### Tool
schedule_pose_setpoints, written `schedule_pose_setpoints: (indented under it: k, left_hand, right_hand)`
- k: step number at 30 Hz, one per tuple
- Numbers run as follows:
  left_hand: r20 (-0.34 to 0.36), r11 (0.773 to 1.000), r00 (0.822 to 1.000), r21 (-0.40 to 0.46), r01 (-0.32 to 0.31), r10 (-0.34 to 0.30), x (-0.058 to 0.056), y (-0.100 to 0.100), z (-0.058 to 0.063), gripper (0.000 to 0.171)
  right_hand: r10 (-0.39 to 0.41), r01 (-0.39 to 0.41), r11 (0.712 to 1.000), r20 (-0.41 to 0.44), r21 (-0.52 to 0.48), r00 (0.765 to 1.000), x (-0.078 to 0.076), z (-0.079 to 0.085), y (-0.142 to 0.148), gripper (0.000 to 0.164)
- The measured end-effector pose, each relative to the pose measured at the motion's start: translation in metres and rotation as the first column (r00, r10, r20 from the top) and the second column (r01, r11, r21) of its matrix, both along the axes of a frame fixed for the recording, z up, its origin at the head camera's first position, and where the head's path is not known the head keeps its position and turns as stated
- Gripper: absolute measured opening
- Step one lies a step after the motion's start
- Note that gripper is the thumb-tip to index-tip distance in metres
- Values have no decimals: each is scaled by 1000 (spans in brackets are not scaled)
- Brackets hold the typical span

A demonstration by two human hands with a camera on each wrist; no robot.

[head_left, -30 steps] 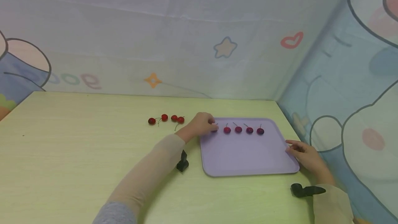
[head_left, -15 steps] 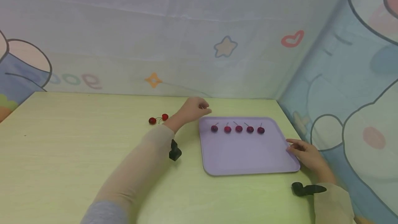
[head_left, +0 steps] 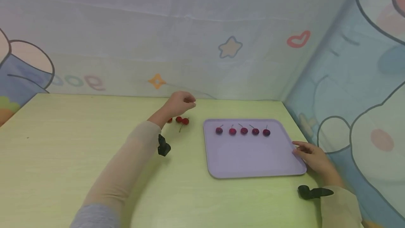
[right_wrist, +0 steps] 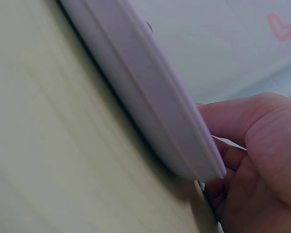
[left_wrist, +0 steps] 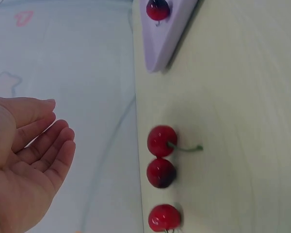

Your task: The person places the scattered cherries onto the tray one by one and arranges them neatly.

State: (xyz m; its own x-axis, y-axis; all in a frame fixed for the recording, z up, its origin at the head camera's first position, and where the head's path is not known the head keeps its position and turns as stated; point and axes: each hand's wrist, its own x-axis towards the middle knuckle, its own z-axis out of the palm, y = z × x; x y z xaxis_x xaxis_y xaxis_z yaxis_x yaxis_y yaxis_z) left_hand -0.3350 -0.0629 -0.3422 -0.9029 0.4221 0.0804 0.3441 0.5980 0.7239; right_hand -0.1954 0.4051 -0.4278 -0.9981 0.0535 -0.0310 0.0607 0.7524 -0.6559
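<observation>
My left hand hovers above the far part of the table, its fingers loosely bent and nothing between them. Below and beside it lie red cherries with stems: one cherry touches another, and a third sits close by, partly covered by the wrist in the head view. On the right, my right hand holds the right rim of a lilac tray, thumb at the rim and fingers curled at its side. Several dark red cherries stand in a row along the tray's far side.
The pale wooden table ends at a printed cloth backdrop behind and another cloth wall on the right. Each wrist carries a small black camera mount.
My left hand has left the leftmost cherry on the tray and moved up and left, over the loose cherries. The right hand stays at the tray's rim.
</observation>
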Motion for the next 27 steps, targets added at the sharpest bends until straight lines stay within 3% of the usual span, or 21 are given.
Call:
schedule_pose_setpoints:
  k: [9,17,27]
  left_hand:
    - [81,999,996,-14,38,-37,-3,-20,-9,31]
    - [119,995,989,-34,93,-88,-10,-37,-25,32]
    - [188,993,978,-65,103,-90,-16,-49,-35,34]
  right_hand:
    - [-11,11,1000,8,4,1000,-1,-2,1,55]
    - [-8,8,1000,6,-1,1000,0,-1,0,54]
    - [-13,13,1000,-3,-7,1000,2,1,-2,52]
